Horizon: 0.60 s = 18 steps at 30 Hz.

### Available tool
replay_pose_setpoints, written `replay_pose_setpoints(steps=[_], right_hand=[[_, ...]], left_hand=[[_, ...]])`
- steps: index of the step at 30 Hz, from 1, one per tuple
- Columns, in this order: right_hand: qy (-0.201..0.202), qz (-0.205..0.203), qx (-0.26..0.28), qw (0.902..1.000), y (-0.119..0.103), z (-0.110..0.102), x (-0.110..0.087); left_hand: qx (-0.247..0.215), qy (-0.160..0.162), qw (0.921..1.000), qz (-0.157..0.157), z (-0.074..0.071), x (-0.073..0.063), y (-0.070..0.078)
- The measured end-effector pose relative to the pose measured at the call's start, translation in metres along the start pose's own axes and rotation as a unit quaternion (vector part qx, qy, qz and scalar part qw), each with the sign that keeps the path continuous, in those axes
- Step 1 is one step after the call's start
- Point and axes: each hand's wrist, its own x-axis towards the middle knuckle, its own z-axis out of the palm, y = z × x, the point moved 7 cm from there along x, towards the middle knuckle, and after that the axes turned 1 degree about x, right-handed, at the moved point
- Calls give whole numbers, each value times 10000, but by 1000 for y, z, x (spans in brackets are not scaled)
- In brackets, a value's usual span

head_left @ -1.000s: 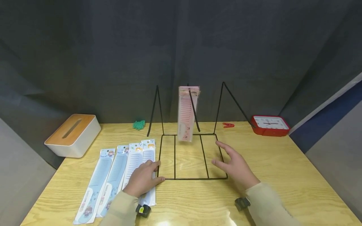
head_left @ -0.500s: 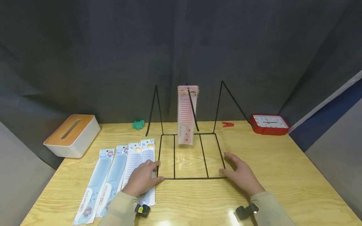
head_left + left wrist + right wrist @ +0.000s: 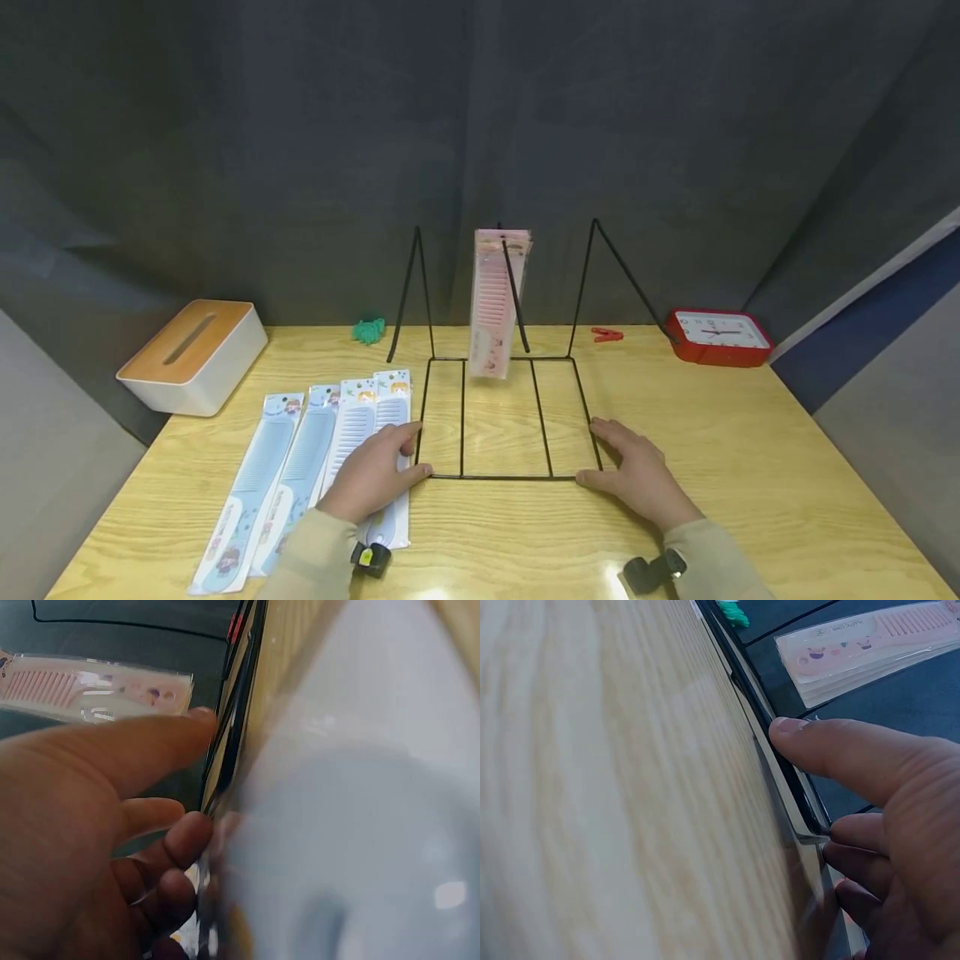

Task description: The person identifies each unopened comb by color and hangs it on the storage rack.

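A black wire display rack [image 3: 542, 417] stands mid-table, its arms sloping down toward me. Pink combs in clear packets [image 3: 491, 304] hang on its middle arm. At the rack's front left corner, my left hand [image 3: 375, 475] has its thumb tip by the front wire and fingertips along the side wire. My right hand [image 3: 637, 479] rests its thumb on the front wire at the right corner, fingertips beside the side wire. Several packaged blue combs [image 3: 300, 458] lie fanned out at left. The left hand and forearm partly cover the nearest ones.
A white tissue box [image 3: 225, 367] with a wooden lid stands at the back left. Toward the rear lie a green tangled bundle [image 3: 368, 331] and a red clip [image 3: 607, 334]. A red clock [image 3: 722, 337] sits at the back right, near the rack's right arm.
My right hand has come down and toward me, from beside the rack's right side wire to its front right corner. The left hand has barely moved. The hanging pink combs have swayed slightly.
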Motion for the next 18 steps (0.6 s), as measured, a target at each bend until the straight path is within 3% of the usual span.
replay_pose_setpoints(steps=[5,10,18], right_hand=[[-16,21,-47,10000,0,-1,0],[59,-16,-128,9999,-1,-4,0],[22,67,-90,9999,-2,-3,0]], left_hand=[[-472,46,9984,-303,-6,-2,-11],[-724,79,9967,-346,-14,-1,-17],[-671,312,9962,-466,-40,15,-38]])
